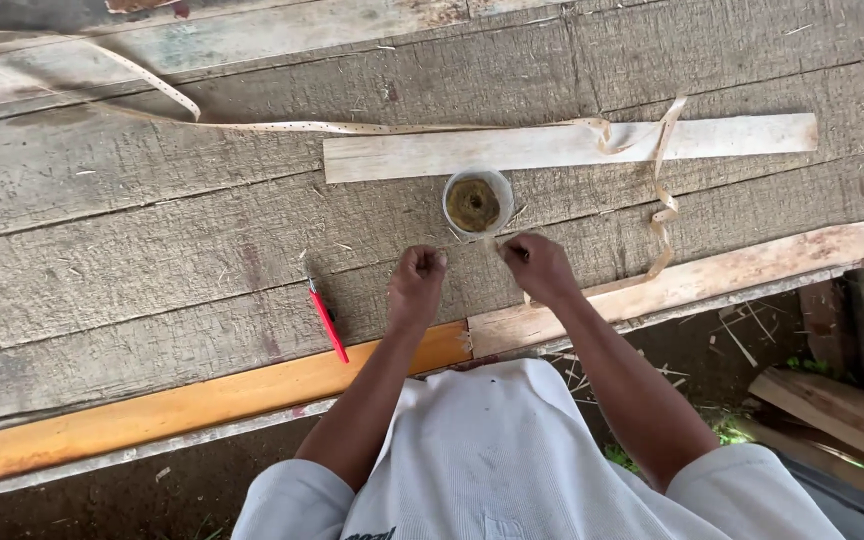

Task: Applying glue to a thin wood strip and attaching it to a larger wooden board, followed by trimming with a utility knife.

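Note:
My left hand [418,280] is a closed fist resting on the rough wooden planks, and I cannot see anything in it. My right hand [537,265] pinches the end of a thin pale strip [664,190] close to a small white cup [478,203] with dark yellowish stuff inside. The cup stands just beyond both hands. The strip curls up over a pale flat wooden slat [562,146] and trails away to the far left. A red-handled knife [328,322] lies on the planks left of my left hand.
An orange-brown board [182,410] and a paler board [712,280] run along the platform's near edge. Below the edge lie bare ground and scrap wood pieces [832,400] at the right. My white shirt fills the bottom of the view.

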